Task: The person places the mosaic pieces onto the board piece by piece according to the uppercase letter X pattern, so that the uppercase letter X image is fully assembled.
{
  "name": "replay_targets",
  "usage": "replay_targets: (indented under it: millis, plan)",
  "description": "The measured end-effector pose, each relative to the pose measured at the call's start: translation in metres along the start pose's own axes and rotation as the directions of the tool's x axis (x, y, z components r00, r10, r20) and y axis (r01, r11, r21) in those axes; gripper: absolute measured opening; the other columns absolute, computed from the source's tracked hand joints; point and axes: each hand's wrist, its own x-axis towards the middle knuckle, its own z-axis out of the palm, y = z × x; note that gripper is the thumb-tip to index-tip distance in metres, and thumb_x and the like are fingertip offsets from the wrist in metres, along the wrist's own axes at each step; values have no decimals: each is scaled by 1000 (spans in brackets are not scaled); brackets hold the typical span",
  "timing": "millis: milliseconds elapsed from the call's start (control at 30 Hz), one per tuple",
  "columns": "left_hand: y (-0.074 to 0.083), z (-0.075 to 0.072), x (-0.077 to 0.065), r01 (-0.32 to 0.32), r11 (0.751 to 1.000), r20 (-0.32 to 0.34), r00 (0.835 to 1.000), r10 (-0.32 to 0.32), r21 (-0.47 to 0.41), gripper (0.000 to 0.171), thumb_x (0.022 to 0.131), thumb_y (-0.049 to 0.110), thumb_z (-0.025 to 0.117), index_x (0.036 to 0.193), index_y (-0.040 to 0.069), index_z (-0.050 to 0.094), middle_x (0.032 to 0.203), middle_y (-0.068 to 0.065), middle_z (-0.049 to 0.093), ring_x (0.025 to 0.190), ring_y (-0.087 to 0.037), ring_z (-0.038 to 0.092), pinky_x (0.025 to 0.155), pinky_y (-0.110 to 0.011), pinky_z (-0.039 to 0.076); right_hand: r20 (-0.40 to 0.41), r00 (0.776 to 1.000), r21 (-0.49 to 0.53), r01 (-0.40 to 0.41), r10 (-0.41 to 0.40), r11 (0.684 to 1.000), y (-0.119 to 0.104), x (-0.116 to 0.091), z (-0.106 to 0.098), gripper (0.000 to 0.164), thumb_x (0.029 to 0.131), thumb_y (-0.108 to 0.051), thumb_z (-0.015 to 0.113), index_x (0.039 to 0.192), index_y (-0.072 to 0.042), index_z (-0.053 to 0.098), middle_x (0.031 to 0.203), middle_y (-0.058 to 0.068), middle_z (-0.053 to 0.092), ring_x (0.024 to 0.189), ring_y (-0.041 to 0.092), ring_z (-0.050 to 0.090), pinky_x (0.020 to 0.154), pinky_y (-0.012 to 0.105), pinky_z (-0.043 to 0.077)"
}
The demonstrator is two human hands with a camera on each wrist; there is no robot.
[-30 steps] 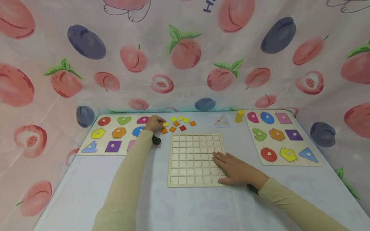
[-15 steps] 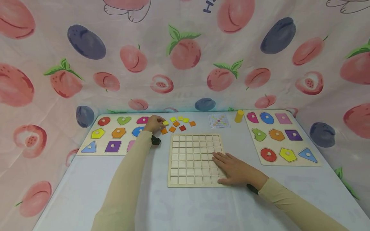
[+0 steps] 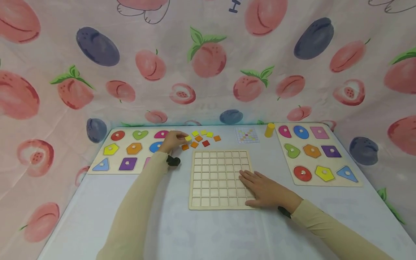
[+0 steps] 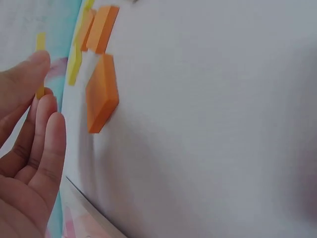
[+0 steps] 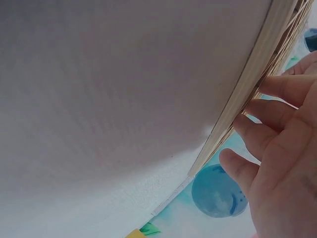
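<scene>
My left hand [image 3: 173, 141] is at the back left of the table, pinching a small yellow square tile [image 3: 188, 138] between thumb and fingers. In the left wrist view the tile [image 4: 40, 41] stands on edge in the pinch, above the table, partly covered by the thumb. Just below it on the table lies an orange tile [image 4: 103, 94]. My right hand [image 3: 268, 189] rests with straight fingers on the right edge of a wooden grid board [image 3: 214, 173]. From the right wrist, the fingers reach over the board's side [image 5: 242, 84]. Every grid cell I can see is bare.
Loose yellow tiles [image 3: 209, 134], orange tiles [image 3: 217, 138] and a red tile [image 3: 206, 143] lie behind the board. Further right are a printed pattern card [image 3: 240, 139] and a yellow cylinder [image 3: 269, 130]. Shape puzzle boards flank both sides, one left [image 3: 121, 153], one right [image 3: 312, 173].
My left hand has taken the yellow tile up from the table and shifted slightly right, its wrist tilting. The right hand and grid board have stayed put.
</scene>
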Motion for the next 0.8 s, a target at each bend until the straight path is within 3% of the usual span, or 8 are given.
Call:
replay_targets:
  millis: [100,267,567,800]
  plan:
    - [2,2,-7,-4,1000,26,1000,5,-13,32,83,14,71,113,6,66,110,-13,64,99,-24,56,89,-32,48,1,1000,-2,1,-1,1000,0,0,0,84,86,-57,54,146,-4,30,155,12,25,143,28,25,113,50,26]
    - [6,8,-16,-84,996,76,994,84,3,30,83,12,71,113,5,67,106,-13,66,97,-22,60,87,-32,52,-4,1000,5,4,-4,1000,0,-1,-1,84,86,-56,55,146,-2,31,155,13,26,143,30,25,113,51,26]
    - [13,30,-33,-233,972,156,960,232,-13,28,80,10,73,107,3,69,100,-12,69,87,-15,63,83,-29,53,3,1000,11,3,-3,1000,1,-1,-1,85,86,-56,55,147,-3,28,155,13,24,143,29,23,113,51,25]
    - [15,46,-40,-246,968,197,952,232,47,29,76,12,78,104,6,72,89,-8,69,80,-12,61,79,-26,51,13,1000,13,-6,6,1000,1,0,1,84,86,-57,53,147,-5,28,156,11,23,144,28,22,114,50,24]
